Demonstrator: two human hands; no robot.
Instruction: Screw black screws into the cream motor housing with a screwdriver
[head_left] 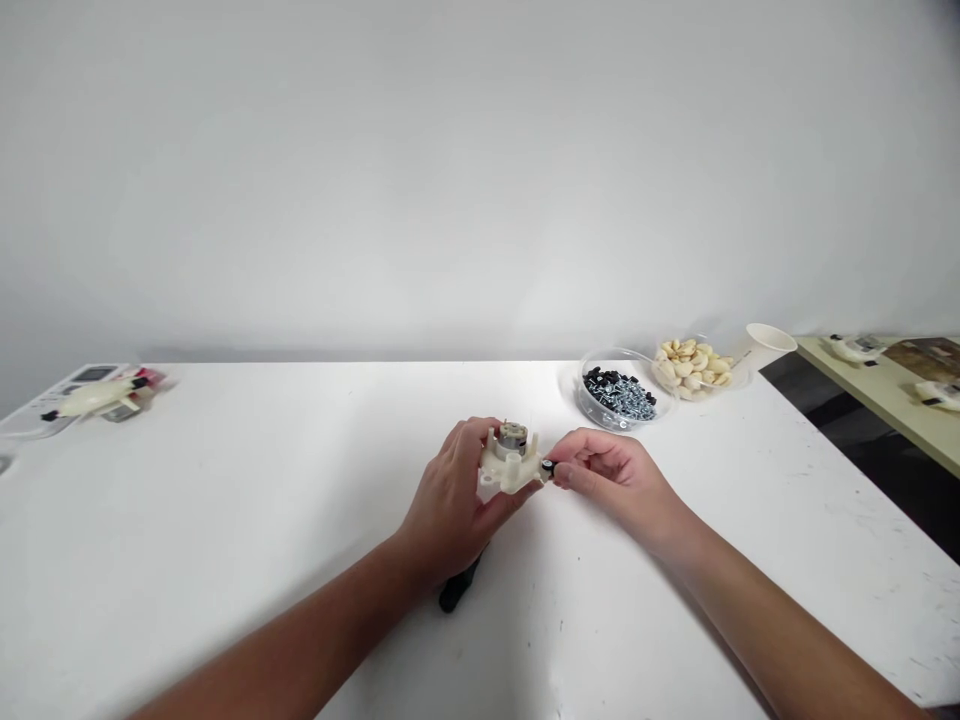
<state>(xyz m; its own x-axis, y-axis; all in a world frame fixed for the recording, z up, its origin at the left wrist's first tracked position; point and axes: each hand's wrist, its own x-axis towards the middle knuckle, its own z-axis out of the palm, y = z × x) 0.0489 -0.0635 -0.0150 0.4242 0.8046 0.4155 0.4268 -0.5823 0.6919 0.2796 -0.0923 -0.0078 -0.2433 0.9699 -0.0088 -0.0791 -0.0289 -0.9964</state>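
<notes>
White table, grey wall beyond; your left hand grips a motor housing, your right pinches a black piece.

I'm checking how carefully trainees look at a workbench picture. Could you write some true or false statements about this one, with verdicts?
1. The left hand holds a cream plastic housing with a metal motor on it. True.
2. The right hand pinches a small black piece. True.
3. That piece is held far from the housing. False: it is right by the housing's edge.
4. A clear dish holds metal screws and black pieces. True.
5. No other container is near that dish. False: a second clear dish beside it holds pale pieces.
6. The dark object below the left hand is fully in view. False: the hand hides part of it.
</notes>
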